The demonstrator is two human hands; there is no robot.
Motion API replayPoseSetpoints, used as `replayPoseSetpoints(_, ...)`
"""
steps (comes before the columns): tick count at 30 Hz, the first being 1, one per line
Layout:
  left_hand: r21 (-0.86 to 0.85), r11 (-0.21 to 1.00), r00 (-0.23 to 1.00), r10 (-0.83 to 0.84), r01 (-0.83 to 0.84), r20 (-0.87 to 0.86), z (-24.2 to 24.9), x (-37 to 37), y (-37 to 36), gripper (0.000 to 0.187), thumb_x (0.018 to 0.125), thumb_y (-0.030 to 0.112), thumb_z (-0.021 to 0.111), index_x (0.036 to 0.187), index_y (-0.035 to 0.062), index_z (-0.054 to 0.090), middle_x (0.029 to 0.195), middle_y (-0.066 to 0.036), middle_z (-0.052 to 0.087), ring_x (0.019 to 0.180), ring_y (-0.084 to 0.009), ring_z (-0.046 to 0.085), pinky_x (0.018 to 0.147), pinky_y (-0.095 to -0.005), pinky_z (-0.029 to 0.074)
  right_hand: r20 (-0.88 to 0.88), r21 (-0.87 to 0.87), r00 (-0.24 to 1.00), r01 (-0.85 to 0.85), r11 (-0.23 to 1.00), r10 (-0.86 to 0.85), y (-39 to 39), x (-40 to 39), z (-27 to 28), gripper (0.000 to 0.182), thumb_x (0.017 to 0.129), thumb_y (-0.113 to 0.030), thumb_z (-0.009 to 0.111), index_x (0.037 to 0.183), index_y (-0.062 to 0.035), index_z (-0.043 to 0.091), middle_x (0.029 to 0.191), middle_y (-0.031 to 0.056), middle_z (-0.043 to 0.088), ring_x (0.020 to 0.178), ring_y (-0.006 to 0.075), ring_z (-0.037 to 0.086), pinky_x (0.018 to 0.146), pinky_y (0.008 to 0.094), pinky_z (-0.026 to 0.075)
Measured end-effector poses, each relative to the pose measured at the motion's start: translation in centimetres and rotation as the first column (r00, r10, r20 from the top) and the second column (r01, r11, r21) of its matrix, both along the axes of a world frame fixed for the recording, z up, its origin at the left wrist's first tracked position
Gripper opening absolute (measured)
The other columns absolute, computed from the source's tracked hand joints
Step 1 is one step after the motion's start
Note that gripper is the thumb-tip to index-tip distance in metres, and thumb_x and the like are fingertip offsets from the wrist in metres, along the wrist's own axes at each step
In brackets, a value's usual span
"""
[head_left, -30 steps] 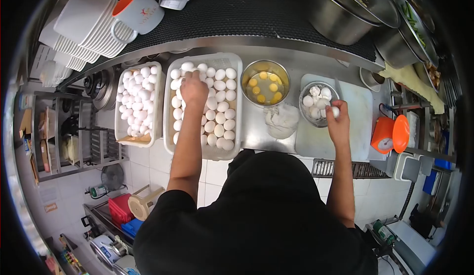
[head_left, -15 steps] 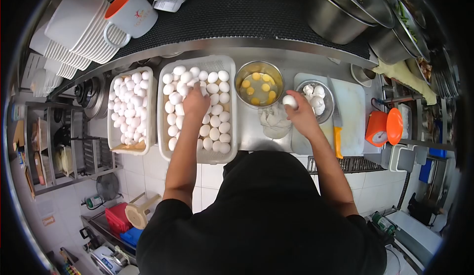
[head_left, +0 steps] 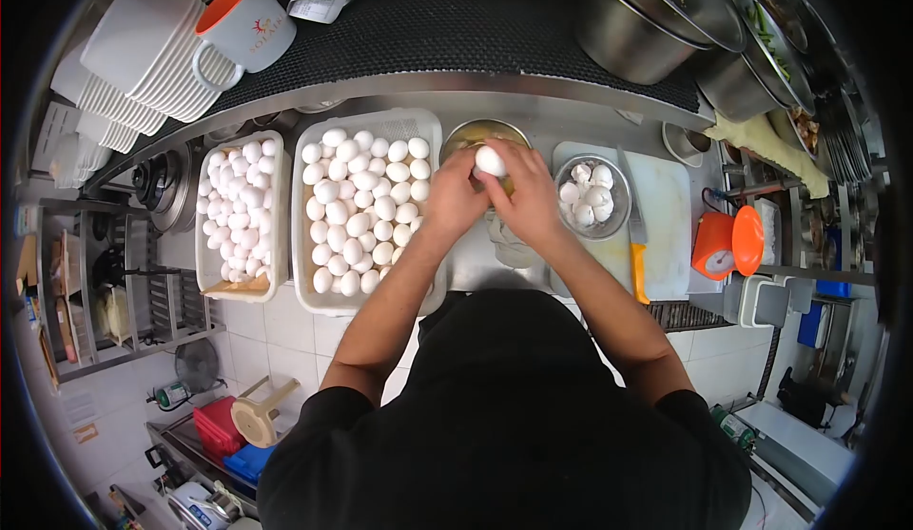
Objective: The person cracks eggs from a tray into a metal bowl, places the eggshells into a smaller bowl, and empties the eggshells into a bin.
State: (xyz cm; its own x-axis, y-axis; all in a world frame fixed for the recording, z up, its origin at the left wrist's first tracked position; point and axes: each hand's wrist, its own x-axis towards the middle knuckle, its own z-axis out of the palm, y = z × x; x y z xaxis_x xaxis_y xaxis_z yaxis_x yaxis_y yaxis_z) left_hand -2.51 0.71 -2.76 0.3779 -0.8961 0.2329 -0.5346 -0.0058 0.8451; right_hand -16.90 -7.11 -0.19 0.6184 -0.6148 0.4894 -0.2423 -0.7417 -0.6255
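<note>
Both hands are together above the steel bowl point(head_left: 483, 127), covering most of it. My right hand point(head_left: 529, 191) is closed around a white egg point(head_left: 490, 161), which shows between its thumb and fingers. My left hand point(head_left: 456, 195) is beside it with fingers curled; whatever they hold is hidden. Left of the hands, a large white crate point(head_left: 418, 128) holds many white eggs point(head_left: 366, 197). A crumpled grey cloth point(head_left: 514, 245) lies just below the bowl. To the right, a smaller metal bowl point(head_left: 623, 209) contains white eggshells point(head_left: 594, 197).
A second crate of eggs point(head_left: 240, 207) stands further left. On the right, a knife with a yellow handle point(head_left: 639, 273) lies on a white cutting board point(head_left: 666, 207), beside an orange scale point(head_left: 711, 245). A shelf point(head_left: 428, 45) carrying a mug point(head_left: 249, 31) and pots point(head_left: 632, 36) runs above the counter.
My left hand has left the egg crate and moved right to the steel bowl. My right hand has moved left with its egg from beside the shell bowl to above the steel bowl.
</note>
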Motion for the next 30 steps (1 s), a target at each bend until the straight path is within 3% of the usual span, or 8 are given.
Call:
replayPoseSetpoints(4,0.080,0.995,0.998,0.054,-0.052,-0.027,-1.0,0.3,0.2,0.051,0.088,0.009,0.082,0.136,0.0011,0.068,0.115,-0.014,0.073,0.088,-0.0234,0.073,0.078,-0.0341,0.060,0.057,0.002,0.993,0.102,0.995,-0.102,-0.7,-0.5,-0.3,0.047,0.095,-0.021,0.077,0.138,-0.0047,0.064,0.126,0.0173,0.071,0.111,0.0353,0.068,0.098,0.0468,0.054)
replayPoseSetpoints(7,0.095,0.995,0.996,0.050,-0.043,-0.070,-0.5,0.4,0.7,0.050,0.089,0.007,0.081,0.137,0.0028,0.069,0.116,-0.012,0.074,0.090,-0.0207,0.072,0.080,-0.0323,0.060,0.109,0.628,0.983,0.047,0.777,-0.148,-2.1,-0.6,-2.0,0.046,0.098,-0.023,0.076,0.138,-0.0039,0.063,0.115,0.0138,0.074,0.099,0.0276,0.071,0.088,0.0415,0.056)
replayPoseSetpoints(10,0.099,0.995,0.998,0.009,-0.003,-0.056,0.1,0.8,0.6,0.050,0.089,0.006,0.080,0.138,0.0042,0.069,0.119,-0.012,0.074,0.094,-0.0197,0.073,0.083,-0.0317,0.060,-0.038,0.841,0.999,0.029,0.540,0.005,-3.6,-1.2,-2.1,0.044,0.100,-0.025,0.076,0.136,-0.0039,0.065,0.108,0.0114,0.075,0.094,0.0215,0.071,0.082,0.0363,0.057)
replayPoseSetpoints(14,0.039,0.997,0.996,-0.069,0.067,0.050,0.4,0.9,0.5,0.052,0.091,0.001,0.077,0.141,0.0037,0.067,0.124,-0.010,0.074,0.103,-0.0181,0.073,0.085,-0.0303,0.061,-0.108,0.762,0.987,0.007,0.647,0.118,-3.5,-0.7,-1.7,0.042,0.098,-0.026,0.078,0.133,-0.0049,0.069,0.109,0.0118,0.077,0.096,0.0212,0.073,0.085,0.0350,0.058)
replayPoseSetpoints(17,-0.104,0.989,0.977,-0.122,0.105,-0.174,-1.4,1.3,0.3,0.051,0.094,-0.001,0.075,0.144,0.0031,0.065,0.125,-0.010,0.074,0.103,-0.0159,0.074,0.086,-0.0292,0.061,-0.037,0.742,0.993,-0.046,0.669,0.109,-3.8,-0.4,-3.7,0.039,0.097,-0.027,0.078,0.130,-0.0053,0.072,0.110,0.0120,0.078,0.096,0.0202,0.074,0.086,0.0346,0.058)
replayPoseSetpoints(20,0.116,0.992,0.929,-0.010,0.057,-0.370,-1.6,1.6,0.6,0.048,0.098,-0.001,0.075,0.145,0.0020,0.065,0.121,-0.009,0.076,0.099,-0.0127,0.074,0.086,-0.0275,0.060,-0.009,0.710,0.996,-0.059,0.702,0.093,-3.9,-0.3,-4.3,0.039,0.097,-0.028,0.078,0.129,-0.0053,0.074,0.107,0.0117,0.079,0.095,0.0205,0.075,0.086,0.0347,0.059)
replayPoseSetpoints(23,0.145,0.987,0.873,0.005,0.075,-0.488,-1.9,1.8,0.4,0.044,0.099,0.003,0.077,0.141,0.0016,0.067,0.113,-0.007,0.077,0.095,-0.0101,0.074,0.086,-0.0262,0.059,-0.040,0.662,0.995,-0.040,0.749,0.089,-3.6,-0.2,-3.7,0.039,0.096,-0.028,0.078,0.128,-0.0063,0.074,0.106,0.0131,0.080,0.096,0.0220,0.076,0.086,0.0348,0.059)
replayPoseSetpoints(30,0.150,0.989,0.913,0.055,0.007,-0.404,-3.3,2.3,0.0,0.041,0.095,0.000,0.075,0.136,0.0016,0.071,0.121,-0.008,0.075,0.097,-0.0112,0.074,0.084,-0.0264,0.060,-0.178,0.495,0.982,0.035,0.868,0.061,-4.0,-0.2,-3.6,0.042,0.095,-0.030,0.074,0.134,-0.0137,0.074,0.112,0.0158,0.079,0.103,0.0355,0.076,0.091,0.0426,0.061)
